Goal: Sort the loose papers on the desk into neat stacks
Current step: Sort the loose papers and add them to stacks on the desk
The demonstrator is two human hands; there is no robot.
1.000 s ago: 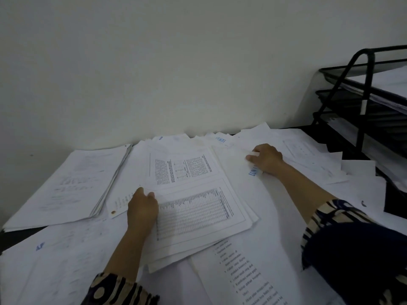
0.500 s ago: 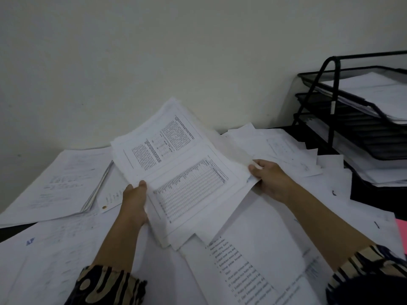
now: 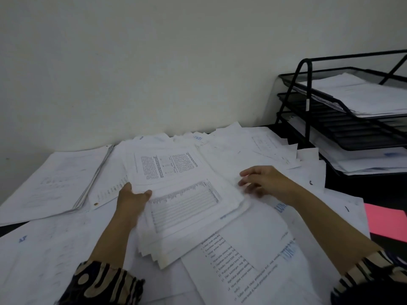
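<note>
A thick bundle of printed papers (image 3: 182,194) lies flat in the middle of the desk, its top sheet showing text columns and a table. My left hand (image 3: 132,199) grips the bundle's left edge, thumb on top. My right hand (image 3: 264,181) hovers just off the bundle's right edge with fingers spread, holding nothing. Loose white sheets (image 3: 253,249) cover the desk around and under the bundle. A separate squared stack (image 3: 55,181) rests at the far left.
A black three-tier wire tray (image 3: 308,102) with papers in it stands at the right against the wall. A pink sheet (image 3: 387,223) lies at the right edge on the dark desk. The wall runs close behind the papers.
The bundle, lifted and tilted up by both hands half a second ago, now lies flat on the desk. My right hand has let go of its edge and opened.
</note>
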